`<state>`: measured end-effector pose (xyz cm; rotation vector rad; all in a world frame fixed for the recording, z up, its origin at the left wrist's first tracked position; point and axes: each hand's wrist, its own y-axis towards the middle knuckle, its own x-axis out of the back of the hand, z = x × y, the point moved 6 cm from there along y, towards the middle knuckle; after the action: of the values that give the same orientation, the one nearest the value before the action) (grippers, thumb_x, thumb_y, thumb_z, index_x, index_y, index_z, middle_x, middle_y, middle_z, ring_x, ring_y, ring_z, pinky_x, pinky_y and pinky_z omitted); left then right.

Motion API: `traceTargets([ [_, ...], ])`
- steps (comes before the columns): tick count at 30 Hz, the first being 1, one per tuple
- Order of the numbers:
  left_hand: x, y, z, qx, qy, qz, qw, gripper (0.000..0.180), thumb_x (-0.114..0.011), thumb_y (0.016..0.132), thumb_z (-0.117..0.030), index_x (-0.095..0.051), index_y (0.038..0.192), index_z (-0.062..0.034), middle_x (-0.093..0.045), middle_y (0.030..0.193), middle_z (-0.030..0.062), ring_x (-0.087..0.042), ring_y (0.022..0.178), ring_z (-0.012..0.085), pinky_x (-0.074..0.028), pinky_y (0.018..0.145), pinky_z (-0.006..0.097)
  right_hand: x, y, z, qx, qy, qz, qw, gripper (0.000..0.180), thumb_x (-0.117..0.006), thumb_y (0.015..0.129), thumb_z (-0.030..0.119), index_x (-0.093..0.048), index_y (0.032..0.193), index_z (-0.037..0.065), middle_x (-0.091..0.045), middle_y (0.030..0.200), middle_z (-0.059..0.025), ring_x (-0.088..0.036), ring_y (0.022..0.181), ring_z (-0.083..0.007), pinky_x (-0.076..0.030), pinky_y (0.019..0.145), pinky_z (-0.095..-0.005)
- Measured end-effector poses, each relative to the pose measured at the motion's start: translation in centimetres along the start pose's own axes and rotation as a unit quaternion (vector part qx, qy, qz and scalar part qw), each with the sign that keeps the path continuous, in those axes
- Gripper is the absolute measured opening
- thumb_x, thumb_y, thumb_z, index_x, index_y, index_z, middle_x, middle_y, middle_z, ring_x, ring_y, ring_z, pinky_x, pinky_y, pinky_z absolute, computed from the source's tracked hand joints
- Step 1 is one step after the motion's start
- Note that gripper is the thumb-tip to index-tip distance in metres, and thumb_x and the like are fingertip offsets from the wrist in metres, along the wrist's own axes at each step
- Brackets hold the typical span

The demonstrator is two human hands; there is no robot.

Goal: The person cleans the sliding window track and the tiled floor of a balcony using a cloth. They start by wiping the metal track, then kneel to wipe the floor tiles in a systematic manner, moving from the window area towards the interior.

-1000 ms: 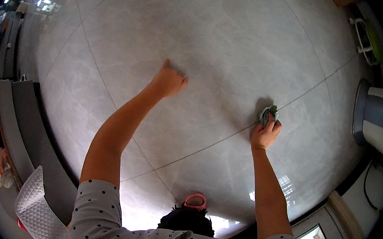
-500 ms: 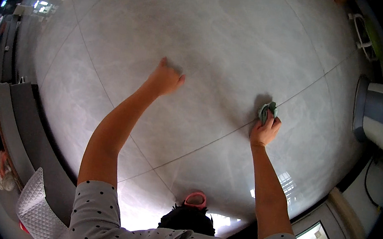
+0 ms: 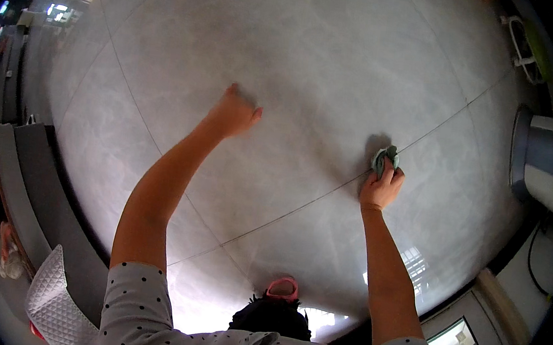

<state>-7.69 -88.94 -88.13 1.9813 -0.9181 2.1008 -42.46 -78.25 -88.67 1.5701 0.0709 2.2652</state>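
At six o'clock, a dotted sleeve (image 3: 144, 306) and quilted pad (image 3: 51, 304). Right hand (image 3: 381, 188) closed on a crumpled green cloth (image 3: 384, 157), pressed to the grey marble surface (image 3: 340, 65) on a thin seam. Left hand (image 3: 234, 114) flat, fingers together. At three o'clock, a grey-white appliance (image 3: 543, 165) — broad open marble towards twelve.

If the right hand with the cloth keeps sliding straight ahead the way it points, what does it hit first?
The right hand presses a green cloth on the glossy tiled surface. Ahead lies only bare tile and a grout line; the way looks free, though depth is uncertain.
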Motion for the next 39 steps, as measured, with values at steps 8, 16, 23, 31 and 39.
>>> traceTargets([
  [8,1.3,-8.2,-5.0,0.16,-0.117,-0.027,0.98,0.041,-0.059,0.082,-0.028,-0.047,0.112,-0.0018,-0.051,0.114,0.0162,-0.047,0.107,0.0328,-0.029,0.095,0.057,-0.7,-0.4,-0.4,-0.009,0.0,0.0,1.0,0.048,-0.059,0.063,0.007,-0.055,0.11,0.016,-0.047,0.102,-0.0141,-0.048,0.093,-0.0329,-0.041,0.08,-0.0413],
  [16,-6.2,-15.6,-11.5,0.311,-0.235,0.166,0.906,0.144,-0.085,0.043,-0.043,0.018,0.138,-0.0096,0.021,0.139,0.0301,0.018,0.129,0.0479,-0.002,0.098,0.066,-0.3,0.0,-0.5,-0.012,0.019,-0.014,1.0,0.045,-0.059,0.063,0.007,-0.056,0.107,0.017,-0.047,0.1,-0.0134,-0.048,0.092,-0.0325,-0.041,0.078,-0.0415],
  [23,-8.2,-15.7,-11.0,0.323,-0.237,0.238,0.885,0.154,-0.086,0.039,-0.049,0.032,0.131,-0.0108,0.035,0.133,0.0291,0.03,0.122,0.0492,0.004,0.095,0.067,-0.1,-10.4,11.3,0.102,0.126,0.064,0.985,0.03,-0.056,0.069,0.005,-0.061,0.098,0.011,-0.053,0.089,-0.0128,-0.046,0.089,-0.031,-0.036,0.071,-0.0455],
  [31,-7.6,-15.6,-11.1,0.335,-0.222,0.284,0.87,0.152,-0.085,0.044,-0.047,0.035,0.129,-0.0079,0.035,0.133,0.0297,0.032,0.123,0.0464,0.008,0.098,0.062,-2.1,-6.1,5.1,0.063,0.011,0.025,0.998,0.028,-0.053,0.067,0.009,-0.06,0.094,0.012,-0.054,0.087,-0.0051,-0.048,0.09,-0.0264,-0.037,0.071,-0.0418],
  [39,-6.6,-15.0,-11.9,0.342,-0.207,0.319,0.859,0.152,-0.085,0.045,-0.047,0.035,0.128,-0.0073,0.034,0.133,0.0301,0.032,0.123,0.0456,0.007,0.1,0.06,5.1,-1.8,-7.1,-0.06,0.055,-0.084,0.993,0.033,-0.055,0.068,0.005,-0.058,0.1,0.011,-0.052,0.092,-0.0093,-0.049,0.087,-0.0278,-0.038,0.069,-0.0412],
])
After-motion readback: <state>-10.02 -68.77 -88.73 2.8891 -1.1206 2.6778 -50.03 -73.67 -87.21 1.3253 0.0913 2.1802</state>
